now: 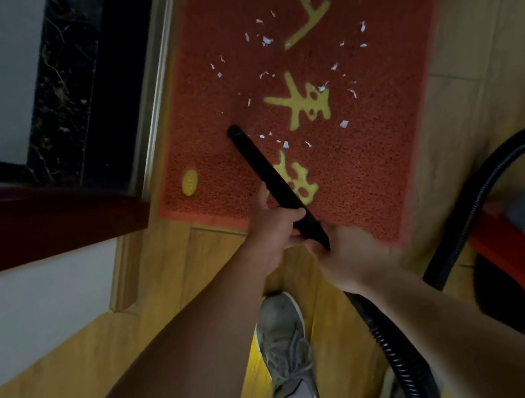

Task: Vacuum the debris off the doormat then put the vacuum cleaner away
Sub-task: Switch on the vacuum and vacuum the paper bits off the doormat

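Gripping black nozzle (262, 164) with left hand (272, 235) and right hand (354, 254) alike, tip low on doormat (395, 107); risk of missing upper-centre scraps (266, 40) from a taut hose (398, 356).

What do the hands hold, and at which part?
The black nozzle: right hand at its rear end, left hand just ahead of it.

A grey laced sneaker (283, 344) with a white sock (303, 397) stands on the yellowish wooden floor (111, 380). A metal threshold strip (157, 77) runs beside a black marble border (61, 86). A dark red door (32, 220) sits above a white wall (29, 307).
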The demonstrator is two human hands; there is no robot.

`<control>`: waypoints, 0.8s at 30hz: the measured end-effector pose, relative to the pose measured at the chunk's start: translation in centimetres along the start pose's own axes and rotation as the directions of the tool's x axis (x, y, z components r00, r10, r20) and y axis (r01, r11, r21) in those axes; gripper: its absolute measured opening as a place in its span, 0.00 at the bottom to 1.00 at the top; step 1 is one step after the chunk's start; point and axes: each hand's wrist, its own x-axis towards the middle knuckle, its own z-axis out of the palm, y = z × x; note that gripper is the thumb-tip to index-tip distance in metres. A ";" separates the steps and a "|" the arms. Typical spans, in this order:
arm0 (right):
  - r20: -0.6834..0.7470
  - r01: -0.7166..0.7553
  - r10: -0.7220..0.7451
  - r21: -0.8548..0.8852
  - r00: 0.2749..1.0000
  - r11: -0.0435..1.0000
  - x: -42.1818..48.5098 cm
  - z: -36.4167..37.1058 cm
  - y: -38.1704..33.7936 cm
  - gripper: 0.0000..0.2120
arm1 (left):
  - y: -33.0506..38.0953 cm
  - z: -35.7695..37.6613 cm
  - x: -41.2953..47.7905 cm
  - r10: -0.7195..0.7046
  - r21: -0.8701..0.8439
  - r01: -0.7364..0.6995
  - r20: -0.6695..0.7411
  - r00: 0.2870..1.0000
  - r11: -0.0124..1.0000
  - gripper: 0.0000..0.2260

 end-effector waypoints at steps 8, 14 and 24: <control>-0.016 -0.003 0.003 0.045 1.000 0.999 -1.2 -0.3 2.0 0.15 | -1.3 1.7 -1.0 0.021 0.009 -0.021 0.007 1.000 1.000 0.40; -0.010 -0.032 0.034 0.098 0.999 0.995 -2.5 -0.4 3.8 0.14 | -2.6 3.3 -1.7 0.016 0.032 -0.017 0.028 0.999 0.999 0.40; 0.001 -0.057 0.059 0.214 0.998 0.975 -4.0 -0.9 6.6 0.08 | -4.4 6.1 -2.3 0.010 0.064 -0.011 0.023 1.000 0.998 0.40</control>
